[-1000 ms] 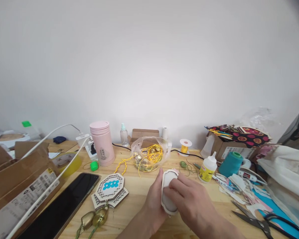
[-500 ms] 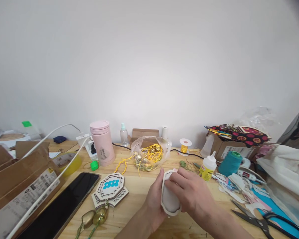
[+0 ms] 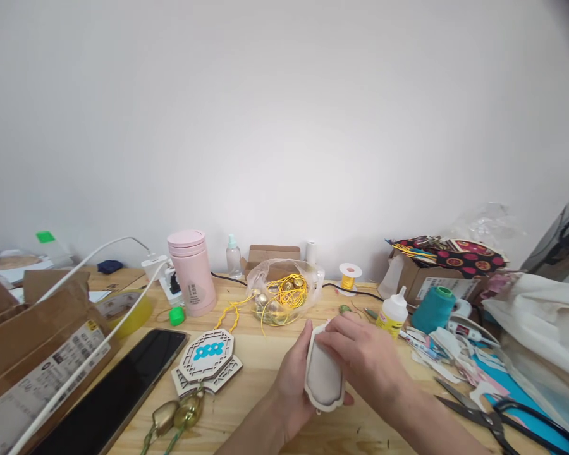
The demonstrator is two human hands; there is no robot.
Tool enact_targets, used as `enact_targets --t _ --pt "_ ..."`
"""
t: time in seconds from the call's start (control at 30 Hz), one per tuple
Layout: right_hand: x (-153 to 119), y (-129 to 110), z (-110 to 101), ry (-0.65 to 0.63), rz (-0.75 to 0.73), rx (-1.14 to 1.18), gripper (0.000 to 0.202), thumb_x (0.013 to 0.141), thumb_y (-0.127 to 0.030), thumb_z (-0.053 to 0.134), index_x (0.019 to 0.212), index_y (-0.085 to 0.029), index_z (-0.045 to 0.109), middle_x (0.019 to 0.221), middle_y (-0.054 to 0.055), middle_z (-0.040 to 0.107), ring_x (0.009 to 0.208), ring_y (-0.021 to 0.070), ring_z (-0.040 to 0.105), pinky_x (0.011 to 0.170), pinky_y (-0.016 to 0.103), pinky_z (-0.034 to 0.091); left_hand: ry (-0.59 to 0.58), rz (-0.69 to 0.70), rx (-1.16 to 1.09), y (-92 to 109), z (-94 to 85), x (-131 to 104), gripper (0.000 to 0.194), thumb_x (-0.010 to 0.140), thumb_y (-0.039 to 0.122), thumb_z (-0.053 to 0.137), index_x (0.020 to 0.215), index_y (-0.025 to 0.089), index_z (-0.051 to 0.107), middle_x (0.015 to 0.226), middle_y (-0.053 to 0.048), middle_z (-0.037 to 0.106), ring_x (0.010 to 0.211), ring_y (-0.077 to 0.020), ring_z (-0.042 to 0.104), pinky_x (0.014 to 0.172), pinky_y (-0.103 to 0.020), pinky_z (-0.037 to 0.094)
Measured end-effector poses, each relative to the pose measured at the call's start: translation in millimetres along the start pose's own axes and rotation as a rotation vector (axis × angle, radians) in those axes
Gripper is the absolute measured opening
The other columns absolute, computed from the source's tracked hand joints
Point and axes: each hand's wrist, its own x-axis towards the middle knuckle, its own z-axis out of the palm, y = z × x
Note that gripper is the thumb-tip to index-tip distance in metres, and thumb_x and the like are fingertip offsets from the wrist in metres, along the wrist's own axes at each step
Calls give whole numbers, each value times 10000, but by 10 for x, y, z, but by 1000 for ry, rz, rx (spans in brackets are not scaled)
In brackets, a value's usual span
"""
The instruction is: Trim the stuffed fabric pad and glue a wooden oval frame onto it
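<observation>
Held above the table is a pale wooden pendant (image 3: pixel 325 373) with a scalloped raised rim, a light grey recessed panel and a small loop at its lower end. My left hand (image 3: pixel 294 385) is closed around it from the left and below, thumb along the left rim. Bent fingers of my right hand (image 3: pixel 360 354) press on the upper part of the panel and the top right rim; their tips are partly hidden. Left of my hands lies an octagonal wooden pendant (image 3: pixel 207 355) with blue flower shapes, on yellow cord, with gold bells (image 3: pixel 188 411) below it.
A glue bottle (image 3: pixel 392 312), teal thread cone (image 3: pixel 434 309) and black scissors (image 3: pixel 488 417) are to the right. Behind my hands sits a plastic bag (image 3: pixel 282 294) of yellow cord and bells. At left are a pink tumbler (image 3: pixel 193 275), a phone (image 3: pixel 118 392) and a cardboard box (image 3: pixel 42 341).
My right fingers have shifted up toward the top of the pendant's panel, uncovering more of it. The pendant stays in my left hand. The view has shifted slightly.
</observation>
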Motion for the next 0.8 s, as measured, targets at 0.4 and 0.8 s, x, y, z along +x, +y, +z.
enact_targets --t 0.4,0.8 --pt "-92 -340 -37 -204 191 238 202 729 -79 579 614 -237 629 613 -40 607 607 107 552 527 194 365 -12 118 -82 24 -28 44 460 786 509 415 771 105 634 621 -57 655 583 -164 601 577 -227 420" --pt "-111 -191 -7 -302 -73 23 164 676 -75 588 595 -217 599 600 -15 611 590 138 543 457 227 309 90 166 62 65 39 -13 449 823 452 388 943 101 641 542 -33 655 433 -129 553 374 -192 327"
